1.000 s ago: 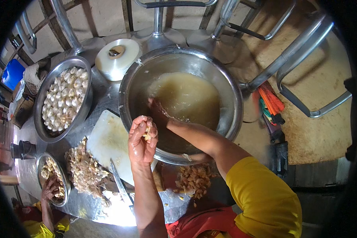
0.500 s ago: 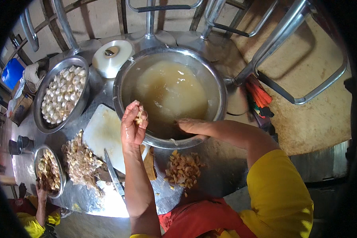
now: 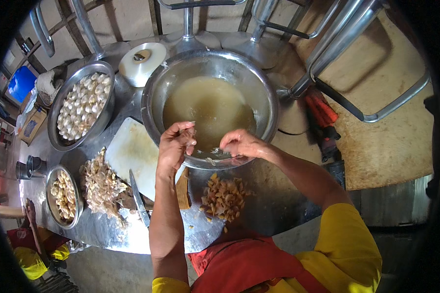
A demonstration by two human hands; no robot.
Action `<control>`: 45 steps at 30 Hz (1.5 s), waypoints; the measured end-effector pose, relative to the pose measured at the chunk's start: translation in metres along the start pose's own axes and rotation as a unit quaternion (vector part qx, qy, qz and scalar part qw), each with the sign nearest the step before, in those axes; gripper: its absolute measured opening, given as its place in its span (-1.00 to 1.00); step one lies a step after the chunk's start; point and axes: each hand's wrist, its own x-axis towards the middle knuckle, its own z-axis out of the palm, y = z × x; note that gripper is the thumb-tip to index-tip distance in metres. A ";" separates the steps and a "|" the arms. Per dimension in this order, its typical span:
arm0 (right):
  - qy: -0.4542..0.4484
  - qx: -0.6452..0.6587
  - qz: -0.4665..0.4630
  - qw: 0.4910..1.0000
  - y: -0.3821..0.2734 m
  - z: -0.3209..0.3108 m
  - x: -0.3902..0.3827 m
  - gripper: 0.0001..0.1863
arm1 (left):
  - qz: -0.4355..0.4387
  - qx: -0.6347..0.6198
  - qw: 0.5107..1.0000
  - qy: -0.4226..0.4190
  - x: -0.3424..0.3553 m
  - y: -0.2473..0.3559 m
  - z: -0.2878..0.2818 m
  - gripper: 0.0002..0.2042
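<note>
Half a second ago the right hand (image 3: pixel 242 143) was dipped in the cloudy water (image 3: pixel 210 102); now it is up clear of the surface, over the large metal basin's (image 3: pixel 266 115) near rim at about half past four, fingers bent and drawn together. Whether they pinch anything cannot be told.

The left hand (image 3: pixel 177 145) stays raised at roughly half past seven on the basin, but its fingers are now curled toward the right hand. Pale garlic cloves showed in its grip earlier; from this angle I cannot tell whether they remain in it. The two hands are near each other, apart.

At eight o'clock from the basin, a co-worker's arm (image 3: pixel 36 232) that reached to the small bowl of cloves (image 3: pixel 65 198) is now drawn back from it.

Unchanged on the desk (image 3: pixel 105 234): garlic bulbs (image 3: pixel 83 105) in their pan at nine o'clock, the white cutting board (image 3: pixel 132 154) at eight, the knife (image 3: pixel 139 198) at seven, and a brownish-yellow heap (image 3: pixel 225 197) near six.
</note>
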 end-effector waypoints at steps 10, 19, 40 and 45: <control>-0.037 -0.547 0.228 0.805 0.040 -0.034 0.060 -0.40 | -0.029 0.150 0.972 0.178 -0.145 -0.058 0.000 -0.87; -0.108 -0.431 -0.036 0.895 0.136 0.008 0.091 -0.59 | 0.185 0.524 0.831 -0.034 -0.148 -0.067 0.064 -0.64; 0.443 -0.214 -0.182 0.851 0.016 -0.126 0.075 -0.77 | 0.374 0.265 0.818 0.346 -0.161 0.090 -0.128 -0.79; 0.340 0.071 0.043 0.937 0.042 -0.125 0.136 -0.70 | 0.053 0.800 0.521 0.292 -0.178 0.067 -0.181 -0.64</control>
